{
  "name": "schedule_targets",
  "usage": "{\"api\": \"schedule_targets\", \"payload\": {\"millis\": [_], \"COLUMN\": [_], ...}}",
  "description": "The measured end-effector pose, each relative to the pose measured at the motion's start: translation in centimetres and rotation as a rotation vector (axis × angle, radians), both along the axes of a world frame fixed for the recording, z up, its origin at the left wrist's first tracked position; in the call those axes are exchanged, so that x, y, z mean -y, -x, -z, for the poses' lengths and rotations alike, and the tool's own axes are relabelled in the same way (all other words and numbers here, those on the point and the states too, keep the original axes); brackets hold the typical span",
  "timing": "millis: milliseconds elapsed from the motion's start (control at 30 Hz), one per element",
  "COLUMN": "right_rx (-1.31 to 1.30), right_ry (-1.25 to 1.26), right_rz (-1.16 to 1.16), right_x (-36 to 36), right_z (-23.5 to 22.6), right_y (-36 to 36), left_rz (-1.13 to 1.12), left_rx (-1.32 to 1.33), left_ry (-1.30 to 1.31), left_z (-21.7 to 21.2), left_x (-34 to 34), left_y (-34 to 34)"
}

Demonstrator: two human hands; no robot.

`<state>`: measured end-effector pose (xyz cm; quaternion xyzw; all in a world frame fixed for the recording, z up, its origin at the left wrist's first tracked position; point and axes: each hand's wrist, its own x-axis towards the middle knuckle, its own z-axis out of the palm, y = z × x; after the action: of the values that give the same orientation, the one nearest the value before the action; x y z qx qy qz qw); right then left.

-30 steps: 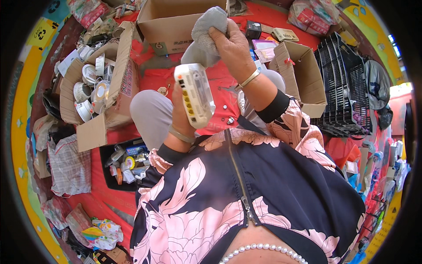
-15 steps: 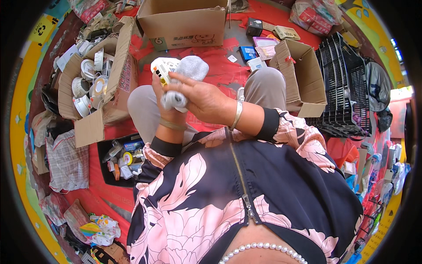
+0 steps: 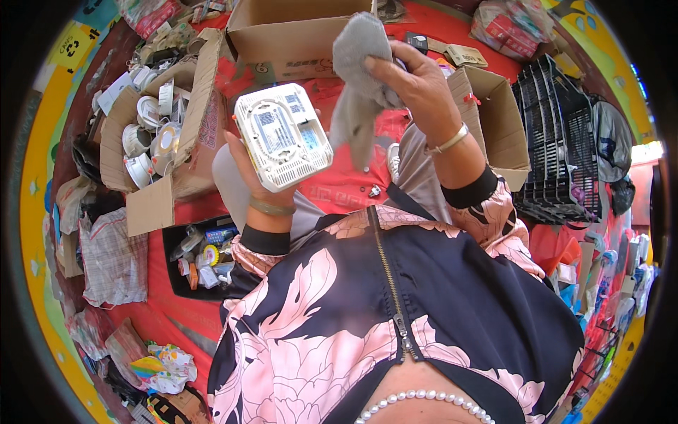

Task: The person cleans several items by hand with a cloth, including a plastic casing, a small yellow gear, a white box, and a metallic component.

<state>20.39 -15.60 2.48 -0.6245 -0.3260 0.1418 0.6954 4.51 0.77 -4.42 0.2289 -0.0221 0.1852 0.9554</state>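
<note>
My left hand (image 3: 248, 164) is wrapped round a flat white plastic router-like box (image 3: 267, 159) with vent slots and a label on its upturned face. It is held above my lap, tilted toward me. My right hand (image 3: 431, 92), raised to the right and farther out, pinches a grey cloth (image 3: 361, 53). The rag hangs loose, its lower end blurred by motion and apart from the white box. A small dark and silver piece (image 3: 374, 191) lies between my legs.
At left, a cardboard box (image 3: 150, 206) holds several white round fixtures, and a black bin (image 3: 176, 265) holds small items. Another cardboard box (image 3: 300, 42) stands ahead. An open carton (image 3: 510, 134) and a black plastic crate (image 3: 554, 141) are at right. Red sheeting (image 3: 169, 318) covers the floor.
My right hand has moved up and right, taking the cloth away from the white box. In my left hand the box has turned, so its labelled face now shows.
</note>
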Motion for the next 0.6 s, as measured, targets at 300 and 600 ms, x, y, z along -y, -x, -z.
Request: {"api": "schedule_targets", "payload": {"millis": [300, 600], "right_rx": [0.830, 0.613], "right_ry": [0.088, 0.174], "right_rz": [0.192, -0.542], "right_x": [-5.1, -2.8], "right_z": [2.2, 2.2], "right_y": [3.9, 6.3], "left_rz": [0.024, -0.121], "left_rx": [-0.126, -0.146], "left_ry": [0.120, 0.037], "left_z": [0.4, 0.8], "left_x": [3.0, 0.6], "left_y": [-0.7, -0.2]}}
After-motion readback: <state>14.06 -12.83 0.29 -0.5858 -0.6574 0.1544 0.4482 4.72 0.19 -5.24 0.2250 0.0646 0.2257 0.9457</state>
